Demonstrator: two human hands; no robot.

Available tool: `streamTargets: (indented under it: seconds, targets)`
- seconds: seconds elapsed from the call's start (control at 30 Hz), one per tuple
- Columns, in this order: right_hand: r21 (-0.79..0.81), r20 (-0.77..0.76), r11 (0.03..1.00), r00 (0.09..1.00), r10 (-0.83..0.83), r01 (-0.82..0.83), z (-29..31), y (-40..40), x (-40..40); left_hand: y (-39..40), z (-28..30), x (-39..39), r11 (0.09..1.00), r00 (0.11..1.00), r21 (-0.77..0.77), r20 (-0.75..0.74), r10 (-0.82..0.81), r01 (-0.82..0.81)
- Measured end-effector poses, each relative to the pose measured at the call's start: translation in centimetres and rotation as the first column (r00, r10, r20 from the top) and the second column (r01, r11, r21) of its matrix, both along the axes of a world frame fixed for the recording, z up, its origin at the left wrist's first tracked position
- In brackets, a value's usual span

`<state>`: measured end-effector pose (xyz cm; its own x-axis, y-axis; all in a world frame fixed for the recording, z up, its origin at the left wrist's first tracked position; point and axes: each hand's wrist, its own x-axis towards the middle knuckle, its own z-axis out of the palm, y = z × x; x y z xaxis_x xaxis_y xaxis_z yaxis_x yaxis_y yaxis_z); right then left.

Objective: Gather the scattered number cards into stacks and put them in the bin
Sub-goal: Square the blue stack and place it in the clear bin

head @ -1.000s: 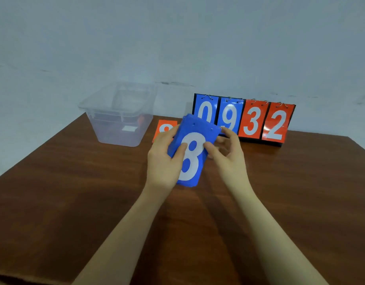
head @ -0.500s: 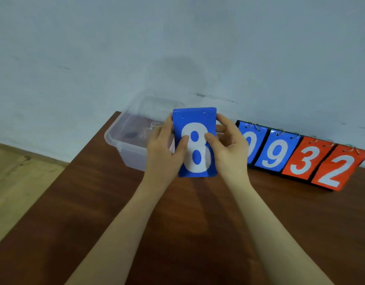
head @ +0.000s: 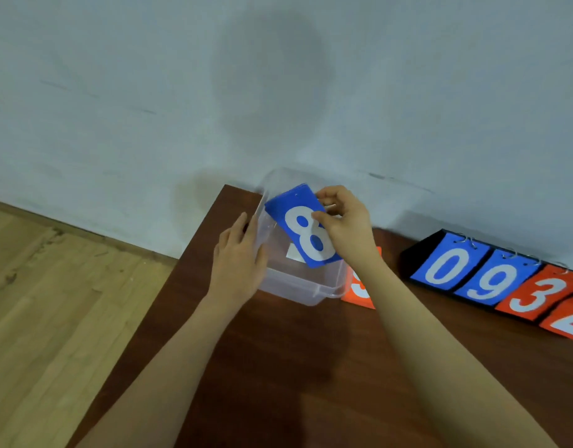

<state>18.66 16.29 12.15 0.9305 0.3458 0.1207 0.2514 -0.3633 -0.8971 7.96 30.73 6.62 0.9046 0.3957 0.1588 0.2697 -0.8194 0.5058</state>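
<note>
My right hand (head: pixel 345 221) pinches a stack of blue number cards (head: pixel 303 227) with a white 8 on top, tilted over the open mouth of the clear plastic bin (head: pixel 306 294). My left hand (head: pixel 238 260) rests flat against the bin's left wall, fingers together and holding nothing. An orange number card (head: pixel 359 291) lies on the table just right of the bin, partly hidden by my right forearm. A white label shows through the bin's bottom.
A black flip scoreboard (head: pixel 505 279) showing 0 9 3 2 stands along the wall at the right. The brown table (head: pixel 311 367) ends just left of the bin; wooden floor (head: pixel 52 302) lies beyond that edge. A pale wall is directly behind.
Both hands carried the blue stack left to the bin. My left hand let go of the cards and moved onto the bin's side; my right hand alone holds them now.
</note>
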Motion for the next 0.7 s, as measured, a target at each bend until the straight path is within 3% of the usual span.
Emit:
streamTargets:
  seconds: [0.1, 0.3, 0.57, 0.7]
  targets:
    - [-0.178, -0.032, 0.982, 0.997, 0.064, -0.069, -2.1, 2.0, 1.0, 2.3, -0.4, 0.7, 0.998, 0.998, 0.029, -0.044, -0.048, 0.049]
    - [-0.359, -0.141, 0.920, 0.984, 0.112, -0.157, -4.7, 3.2, 1.7, 4.5, -1.5, 0.6, 0.989, 0.991, 0.072, -0.050, -0.124, 0.127]
    - [-0.472, -0.116, 0.847, 0.969, 0.216, -0.246, -3.2, 3.8, 1.8, 5.4, -2.5, 0.8, 0.989, 0.990, 0.048, -0.031, -0.136, 0.137]
    - [-0.499, -0.177, 0.804, 0.946, 0.271, -0.324, -1.7, 4.3, 1.8, 5.9, -2.7, 0.8, 0.989, 0.989, 0.005, 0.008, -0.151, 0.151]
